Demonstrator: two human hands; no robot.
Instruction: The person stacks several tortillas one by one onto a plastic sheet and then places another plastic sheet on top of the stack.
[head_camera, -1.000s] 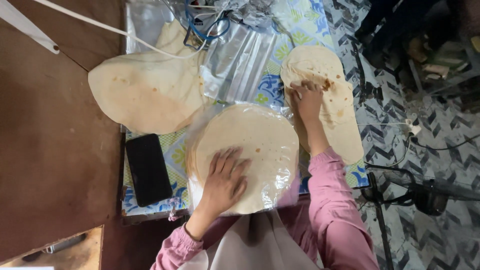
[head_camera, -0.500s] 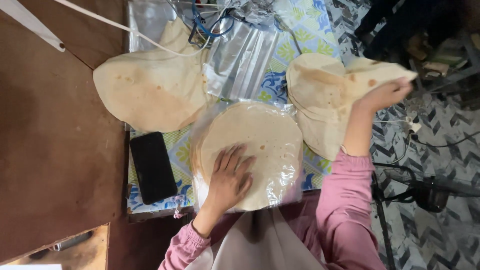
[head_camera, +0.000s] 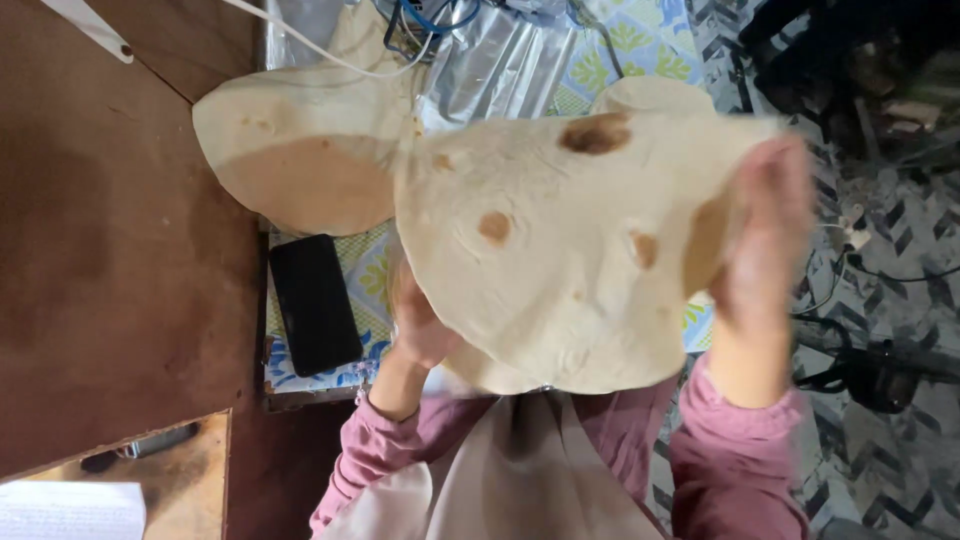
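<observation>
Flatbread (head_camera: 560, 250) | R hand (head_camera: 765, 225) grips its edge, raised | L hand (head_camera: 420, 325) beneath, grip unclear

patterned cloth (head_camera: 640, 40) carries flatbread (head_camera: 300, 150), black phone (head_camera: 314, 302), foil (head_camera: 510, 65).

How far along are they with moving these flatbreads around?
Done: one flatbread lies spread at the table's far left, beside a black phone. In hand: the right hand holds up a large spotted flatbread by its edge, the left hand beneath it. Left: an edge of another flatbread shows behind; how many remain is hidden.
</observation>
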